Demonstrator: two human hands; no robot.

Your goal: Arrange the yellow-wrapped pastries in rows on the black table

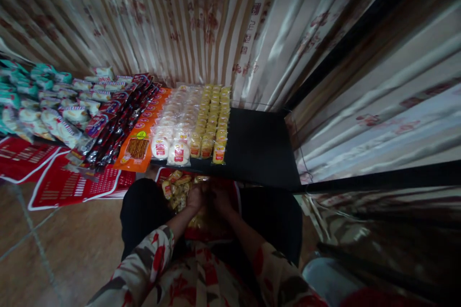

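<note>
In the head view my left hand (196,197) and my right hand (220,199) are close together over my lap, low at the table's front edge. The fingers of both curl inward, in deep shadow, so what lies between them is hidden. Just beyond the fingertips shows a small yellow-wrapped snack (201,179). Beneath and left of the hands is a heap of yellow-wrapped snacks (176,187) in a red bag (236,192). Above them on the table, similar yellow packets (219,151) stand in tight rows beside rows of round white wrapped crackers (179,152).
The black tabletop (262,144) continues to the right of the rows. Leftward lie an orange snack bag (137,146), dark red packets (111,129), white packets (74,112) and green packets (27,84). A patterned curtain (201,19) hangs behind; red printed bags (75,180) hang below the front edge.
</note>
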